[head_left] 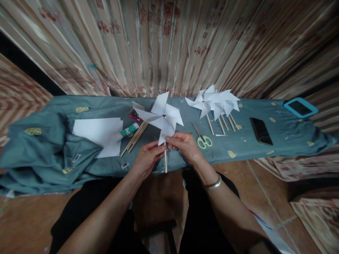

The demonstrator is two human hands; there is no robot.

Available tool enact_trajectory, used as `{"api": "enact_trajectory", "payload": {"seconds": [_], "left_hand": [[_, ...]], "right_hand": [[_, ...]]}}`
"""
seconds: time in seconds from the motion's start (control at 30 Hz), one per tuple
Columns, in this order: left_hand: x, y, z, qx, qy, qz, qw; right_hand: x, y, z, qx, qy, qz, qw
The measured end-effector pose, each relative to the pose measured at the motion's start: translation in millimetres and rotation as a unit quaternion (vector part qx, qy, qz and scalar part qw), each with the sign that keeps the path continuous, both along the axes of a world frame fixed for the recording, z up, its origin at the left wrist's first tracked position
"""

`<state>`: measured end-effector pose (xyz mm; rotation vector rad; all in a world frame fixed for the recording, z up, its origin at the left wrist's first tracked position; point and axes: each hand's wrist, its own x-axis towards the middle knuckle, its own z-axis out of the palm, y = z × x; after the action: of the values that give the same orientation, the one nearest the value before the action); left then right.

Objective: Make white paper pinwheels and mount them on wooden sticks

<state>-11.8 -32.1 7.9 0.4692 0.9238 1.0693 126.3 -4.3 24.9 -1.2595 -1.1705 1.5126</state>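
Note:
A white paper pinwheel with a dark pin at its centre stands upright on a thin wooden stick in front of me. My left hand pinches the stick just below the paper blades. My right hand has thumb and fingers closed at the lower blade, beside the top of the stick. Left of the pinwheel lie loose wooden sticks, a green and white glue stick and a small red box of pins. Scissors with pale green handles rest to the right of my right hand.
Several finished pinwheels lie together at the back right. White paper sheets are at the left, partly under bunched cloth. A black phone and a blue-framed tablet lie farther right. A curtain hangs behind.

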Motion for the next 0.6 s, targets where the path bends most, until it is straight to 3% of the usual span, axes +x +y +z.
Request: {"api": "enact_trajectory", "payload": {"seconds": [0.17, 0.4, 0.6], "left_hand": [[-0.9, 0.2, 0.3, -0.018, 0.004, 0.018, 1.0], [-3.5, -2.2, 0.8, -0.032, 0.002, 0.002, 0.999], [-4.3, -5.1, -0.4, -0.035, -0.013, -0.036, 0.999]], "right_hand": [[13.5, 3.0, 1.2, 0.04, -0.047, -0.016, 0.998], [59.9, 27.1, -0.5, 0.14, -0.065, -0.225, 0.962], [67.5, 38.0, -8.4, 0.124, -0.056, -0.215, 0.967]]}}
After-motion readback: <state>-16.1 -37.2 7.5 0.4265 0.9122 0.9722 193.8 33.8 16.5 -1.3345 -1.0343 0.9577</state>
